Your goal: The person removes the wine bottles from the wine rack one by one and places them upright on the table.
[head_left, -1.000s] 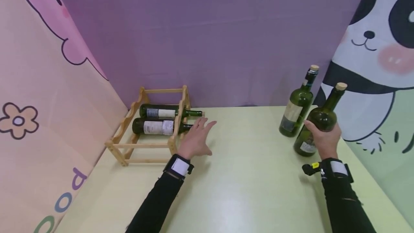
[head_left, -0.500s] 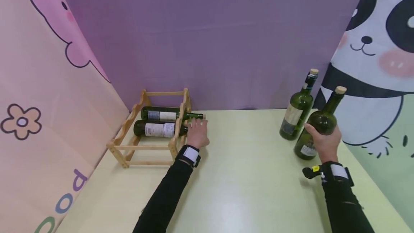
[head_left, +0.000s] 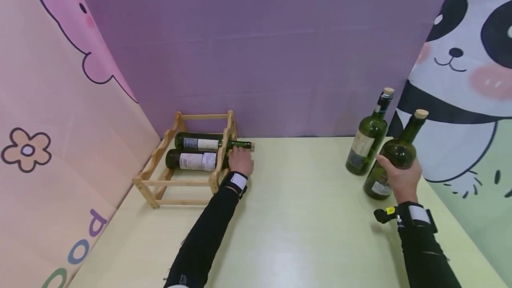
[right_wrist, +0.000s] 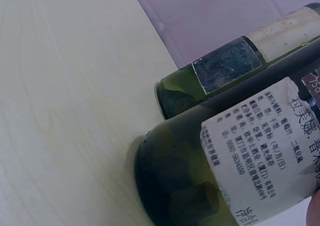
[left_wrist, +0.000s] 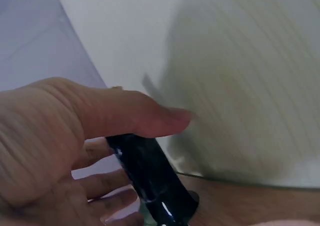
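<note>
My left hand (head_left: 241, 161) is at the right end of a wooden wine rack (head_left: 176, 182), where a dark wine bottle (head_left: 192, 160) with a white label lies on its side. In the left wrist view, the thumb and fingers are around that bottle's dark neck (left_wrist: 150, 178). A second, green wine bottle (head_left: 202, 142) lies behind it, its corked end past the rack. Far right, my right hand (head_left: 402, 181) grips a corked green wine bottle (head_left: 398, 151) around its body. That bottle stands on the table, its white back label (right_wrist: 265, 151) facing the right wrist camera.
Another corked green wine bottle (head_left: 366, 139) stands just behind and left of the gripped one. The pale table (head_left: 296, 208) spreads between rack and standing bottles. A purple backdrop (head_left: 272, 57) rises at the back, with printed cloth walls on both sides.
The left hand has moved from beside the rack onto the front bottle's neck, its spread fingers closing. The right hand still holds its bottle in place. The head view has shifted slightly.
</note>
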A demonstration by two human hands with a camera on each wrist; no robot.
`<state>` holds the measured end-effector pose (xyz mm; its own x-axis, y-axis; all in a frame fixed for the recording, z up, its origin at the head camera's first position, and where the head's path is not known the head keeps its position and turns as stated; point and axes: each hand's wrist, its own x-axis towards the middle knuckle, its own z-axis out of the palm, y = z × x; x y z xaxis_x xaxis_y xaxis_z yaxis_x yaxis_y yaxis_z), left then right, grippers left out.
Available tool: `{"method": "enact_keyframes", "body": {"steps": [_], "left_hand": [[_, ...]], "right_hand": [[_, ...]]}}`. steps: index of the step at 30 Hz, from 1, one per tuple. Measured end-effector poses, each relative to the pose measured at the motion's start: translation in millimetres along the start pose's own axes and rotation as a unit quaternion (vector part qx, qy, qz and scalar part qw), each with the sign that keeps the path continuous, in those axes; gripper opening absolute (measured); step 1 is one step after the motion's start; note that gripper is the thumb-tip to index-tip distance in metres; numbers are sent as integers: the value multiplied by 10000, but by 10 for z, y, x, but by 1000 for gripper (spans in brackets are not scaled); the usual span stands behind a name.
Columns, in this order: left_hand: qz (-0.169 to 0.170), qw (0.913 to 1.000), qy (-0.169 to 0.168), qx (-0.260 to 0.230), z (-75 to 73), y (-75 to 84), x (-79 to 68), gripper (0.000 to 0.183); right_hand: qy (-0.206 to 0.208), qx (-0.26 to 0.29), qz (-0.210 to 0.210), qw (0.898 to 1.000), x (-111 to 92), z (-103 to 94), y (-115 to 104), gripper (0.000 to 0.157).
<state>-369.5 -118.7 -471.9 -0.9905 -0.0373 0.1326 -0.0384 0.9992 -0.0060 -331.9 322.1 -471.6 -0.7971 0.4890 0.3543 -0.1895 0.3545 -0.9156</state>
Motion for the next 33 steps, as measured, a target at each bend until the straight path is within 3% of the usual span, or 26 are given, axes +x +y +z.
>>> {"method": "enact_keyframes", "body": {"steps": [8, 15, 25, 33], "left_hand": [[146, 9998, -135, 47, 77, -30, 159, 43], [141, 9994, -288, 137, 177, -65, 210, 40], [393, 9979, 375, 361, 280, -63, 198, 24], [465, 9957, 660, 444, 385, -77, 206, 12]], "right_hand": [[10, 35, -29, 10000, 15, -15, -31, 66], [-24, -1, -51, 10000, -13, -2, -15, 66], [43, -82, -73, 9999, -36, -7, -13, 68], [8, -40, 41, 10000, -46, -2, -11, 67]]}}
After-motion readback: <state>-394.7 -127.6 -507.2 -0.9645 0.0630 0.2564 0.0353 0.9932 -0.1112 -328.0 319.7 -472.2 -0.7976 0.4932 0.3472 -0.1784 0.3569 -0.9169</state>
